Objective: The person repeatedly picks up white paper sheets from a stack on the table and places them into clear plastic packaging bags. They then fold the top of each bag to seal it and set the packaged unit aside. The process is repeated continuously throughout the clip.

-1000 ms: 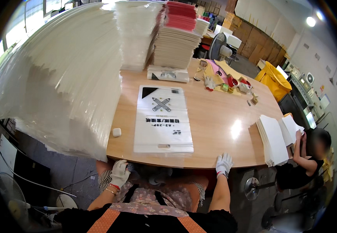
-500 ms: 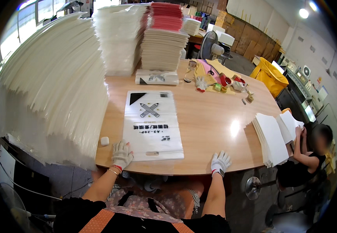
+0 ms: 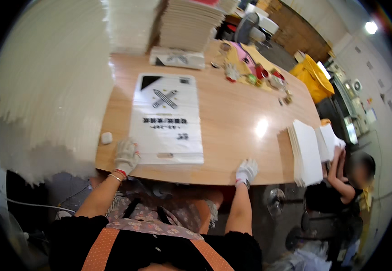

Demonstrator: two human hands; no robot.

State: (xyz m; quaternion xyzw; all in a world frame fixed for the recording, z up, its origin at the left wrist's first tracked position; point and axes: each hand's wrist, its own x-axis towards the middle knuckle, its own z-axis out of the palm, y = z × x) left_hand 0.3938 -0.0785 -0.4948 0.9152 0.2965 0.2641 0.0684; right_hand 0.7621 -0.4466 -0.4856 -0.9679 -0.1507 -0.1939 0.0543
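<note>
A white plastic bag (image 3: 166,140) with two crossed pencils printed on it lies flat before me, its cut-out handle slot toward the near table edge. Beside its lower left corner rests my left hand (image 3: 126,156), in a pale knit glove. Its fingers are stretched out and hold nothing. Farther right, my gloved right hand (image 3: 247,172) lies on the table's near edge with fingers apart, touching only the tabletop. A small white block (image 3: 107,137) sits just beyond and left of my left hand.
A tall stack of translucent plastic sheets (image 3: 47,86) fills the left. Another stack (image 3: 184,27) stands behind a packet (image 3: 178,58). Tape rolls (image 3: 262,72) lie at the far right. A person (image 3: 347,174) sits right, handling white sheets (image 3: 305,153).
The whole view has tilted downward and shifted, so the scene sits higher and more to the left. Both hands keep their places on the table, and the bag has not visibly moved.
</note>
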